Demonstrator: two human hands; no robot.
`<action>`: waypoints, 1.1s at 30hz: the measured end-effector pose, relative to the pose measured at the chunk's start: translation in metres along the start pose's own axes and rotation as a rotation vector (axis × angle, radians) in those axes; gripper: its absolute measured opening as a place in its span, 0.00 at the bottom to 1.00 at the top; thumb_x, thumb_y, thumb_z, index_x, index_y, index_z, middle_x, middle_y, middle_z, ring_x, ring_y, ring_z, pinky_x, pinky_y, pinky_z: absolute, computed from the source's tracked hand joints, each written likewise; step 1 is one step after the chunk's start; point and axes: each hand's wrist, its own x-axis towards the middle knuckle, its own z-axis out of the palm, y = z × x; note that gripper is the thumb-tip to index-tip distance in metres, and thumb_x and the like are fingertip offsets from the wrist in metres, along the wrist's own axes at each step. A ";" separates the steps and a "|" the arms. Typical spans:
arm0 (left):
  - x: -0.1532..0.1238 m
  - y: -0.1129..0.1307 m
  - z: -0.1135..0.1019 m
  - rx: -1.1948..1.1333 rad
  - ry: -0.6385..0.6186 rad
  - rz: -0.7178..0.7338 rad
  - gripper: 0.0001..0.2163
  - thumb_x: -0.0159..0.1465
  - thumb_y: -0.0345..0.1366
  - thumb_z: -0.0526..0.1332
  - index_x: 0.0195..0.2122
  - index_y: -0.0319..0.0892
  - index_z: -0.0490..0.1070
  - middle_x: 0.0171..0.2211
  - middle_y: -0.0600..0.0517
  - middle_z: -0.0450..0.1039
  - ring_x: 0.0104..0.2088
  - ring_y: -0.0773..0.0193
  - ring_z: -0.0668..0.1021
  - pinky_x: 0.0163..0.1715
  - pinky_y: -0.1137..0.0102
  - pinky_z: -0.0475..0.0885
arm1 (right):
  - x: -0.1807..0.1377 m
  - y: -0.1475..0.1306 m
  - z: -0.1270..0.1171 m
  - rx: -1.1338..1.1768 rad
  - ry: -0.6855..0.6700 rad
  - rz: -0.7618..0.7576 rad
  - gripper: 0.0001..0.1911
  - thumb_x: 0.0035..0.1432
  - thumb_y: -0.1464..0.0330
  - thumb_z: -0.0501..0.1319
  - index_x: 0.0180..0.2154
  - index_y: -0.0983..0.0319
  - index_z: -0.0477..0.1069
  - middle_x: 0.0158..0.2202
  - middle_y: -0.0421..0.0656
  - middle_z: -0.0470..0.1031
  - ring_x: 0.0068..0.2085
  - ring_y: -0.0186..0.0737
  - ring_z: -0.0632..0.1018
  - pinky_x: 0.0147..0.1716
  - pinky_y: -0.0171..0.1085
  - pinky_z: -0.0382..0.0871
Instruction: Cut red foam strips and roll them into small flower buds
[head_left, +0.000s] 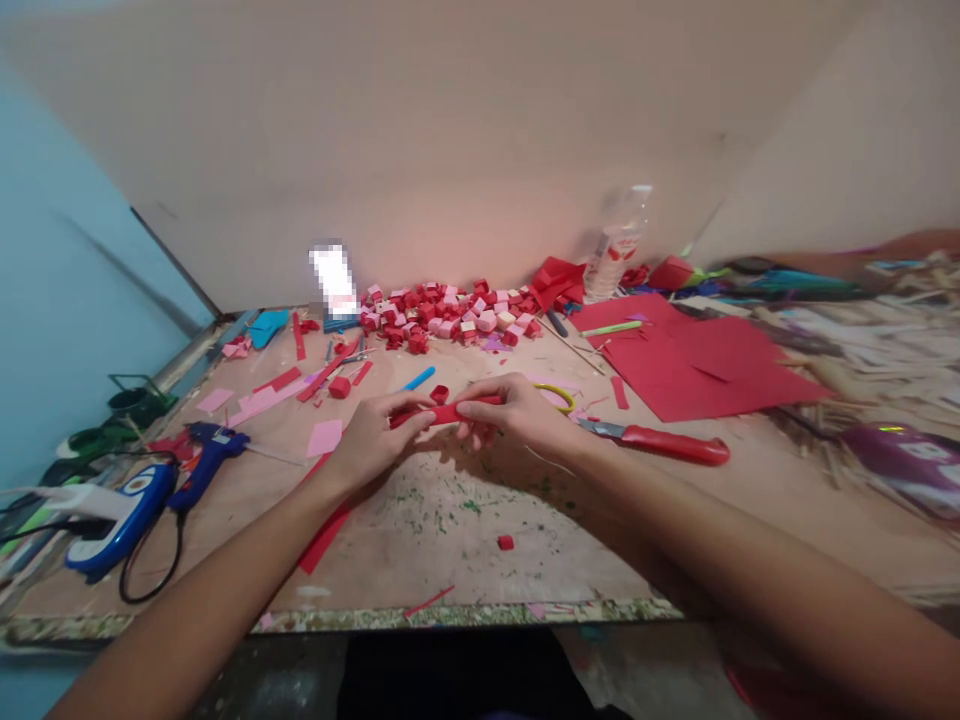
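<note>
- Spotted a thin red paper sliver (429, 601) near the table's (247, 590) front edge, at six o'clock from the held red paper strip (445, 413).
- Noticed a small red paper cube (505, 542) at five o'clock, near scattered green flecks (469, 507).
- Saw a blue-and-white power strip (142, 510) between eight and nine o'clock, with a blue glue gun (206, 465) just beside it.
- Found a long red paper band (324, 540) at eight o'clock, partly hidden by the left forearm (262, 545).
- Found a red-handled knife (675, 445) at three o'clock, well clear of the fingers.
- Pinched the strip's left end in the left hand (384, 425), thumb and fingers narrowed on the paper.
- Held its right part in the right hand (506, 403), fingers curled closely about it; could not tell rolled paper from folded.
- Saw an open red paper box (439, 394) just beyond, at twelve, and a yellow scissor handle (564, 398) at three.
- Observed large red paper sheets (675, 385) between two and three o'clock.
- Noted a heap of red and pink paper cubes (450, 317) at twelve.
- Saw a bright, pixelated phone (334, 280) between ten and eleven, and a clear plastic bottle (619, 250) at two, before the wall (465, 140).
</note>
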 end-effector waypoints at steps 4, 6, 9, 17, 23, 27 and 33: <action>0.001 -0.002 -0.006 0.304 0.109 0.404 0.09 0.67 0.39 0.72 0.48 0.48 0.81 0.55 0.45 0.81 0.54 0.51 0.81 0.57 0.52 0.75 | 0.003 0.006 0.002 0.055 0.021 0.001 0.13 0.56 0.59 0.74 0.33 0.62 0.83 0.28 0.44 0.84 0.25 0.37 0.80 0.28 0.37 0.73; 0.000 -0.002 -0.009 0.444 0.115 0.528 0.06 0.68 0.37 0.72 0.45 0.47 0.80 0.60 0.45 0.78 0.57 0.49 0.79 0.60 0.49 0.73 | 0.004 0.008 0.002 0.095 0.025 0.007 0.14 0.55 0.58 0.76 0.34 0.62 0.83 0.28 0.45 0.84 0.25 0.37 0.80 0.29 0.37 0.73; -0.001 -0.004 -0.009 0.507 0.119 0.550 0.03 0.68 0.33 0.71 0.41 0.46 0.79 0.59 0.45 0.78 0.56 0.50 0.80 0.57 0.51 0.74 | 0.005 0.009 0.001 0.133 0.026 0.013 0.16 0.54 0.57 0.77 0.35 0.63 0.83 0.29 0.45 0.85 0.26 0.37 0.80 0.29 0.37 0.73; 0.001 -0.005 -0.006 0.278 0.084 0.428 0.04 0.71 0.37 0.67 0.39 0.45 0.80 0.46 0.45 0.83 0.49 0.53 0.84 0.50 0.57 0.78 | 0.005 0.009 0.000 0.158 0.029 0.036 0.17 0.53 0.57 0.78 0.34 0.63 0.82 0.30 0.46 0.85 0.26 0.37 0.81 0.29 0.37 0.75; 0.000 0.002 -0.001 0.040 0.142 0.046 0.11 0.67 0.36 0.69 0.51 0.45 0.80 0.46 0.47 0.85 0.43 0.58 0.85 0.44 0.64 0.80 | 0.007 0.010 -0.001 0.199 0.070 0.039 0.17 0.50 0.59 0.80 0.35 0.64 0.83 0.30 0.46 0.85 0.25 0.37 0.81 0.29 0.37 0.76; 0.002 -0.005 0.005 -0.390 0.040 -0.295 0.21 0.61 0.41 0.73 0.54 0.42 0.79 0.41 0.46 0.86 0.36 0.57 0.85 0.34 0.67 0.79 | 0.004 0.008 0.005 0.212 0.216 0.041 0.17 0.50 0.61 0.79 0.36 0.65 0.83 0.23 0.43 0.81 0.22 0.36 0.78 0.25 0.34 0.72; 0.007 -0.012 0.012 -0.518 0.082 -0.395 0.23 0.52 0.40 0.79 0.48 0.39 0.81 0.33 0.49 0.84 0.30 0.60 0.83 0.30 0.70 0.77 | 0.001 0.021 0.019 0.383 0.213 0.026 0.23 0.49 0.55 0.80 0.37 0.67 0.82 0.34 0.50 0.85 0.24 0.36 0.80 0.24 0.34 0.72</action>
